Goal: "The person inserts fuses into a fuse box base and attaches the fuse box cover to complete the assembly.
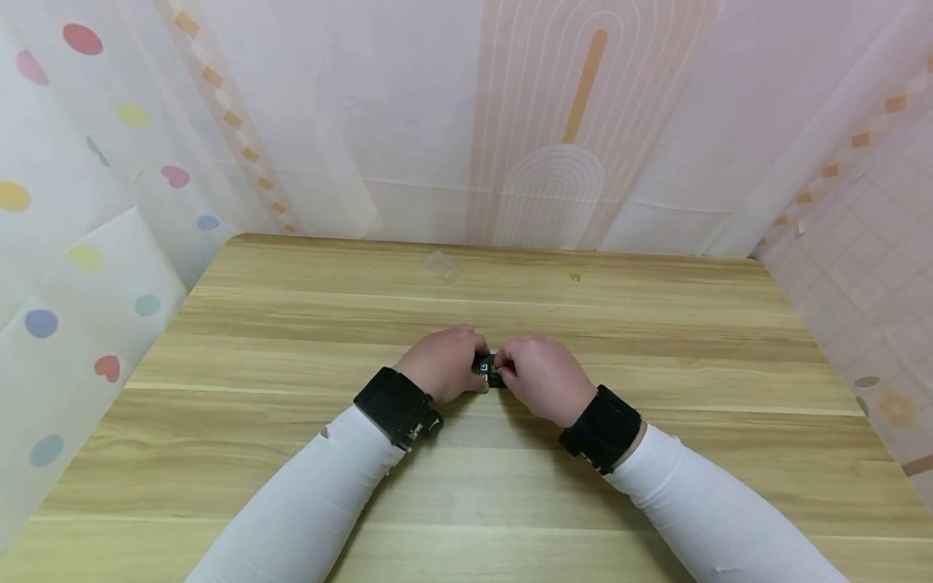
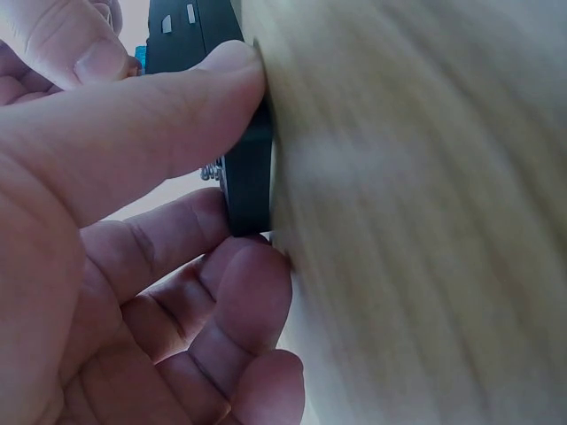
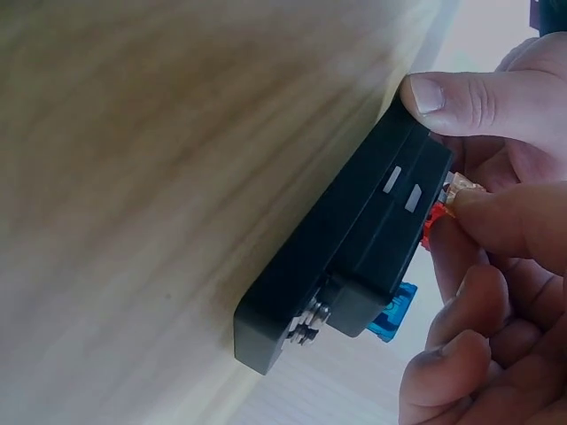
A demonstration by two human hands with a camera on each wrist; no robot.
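Observation:
A small black block (image 1: 490, 371) lies flat on the wooden table (image 1: 291, 324), held between both hands. My left hand (image 1: 445, 364) grips its left end: the thumb (image 2: 221, 80) lies over the top and curled fingers (image 2: 248, 283) close against the near side of the block (image 2: 248, 177). My right hand (image 1: 543, 376) holds the other end. Its thumb (image 3: 452, 97) presses on the corner of the block (image 3: 354, 257), and a fingertip sits on a red plug-in piece (image 3: 431, 226) standing in the block's top. A blue piece (image 3: 394, 323) stands further along the top.
Patterned translucent sheets (image 1: 568, 146) wall the table in on the left, back and right. A faint clear scrap (image 1: 443, 265) and a tiny yellow speck (image 1: 575, 276) lie near the table's far edge. Black wrist bands (image 1: 397, 407) sit on both white-sleeved arms.

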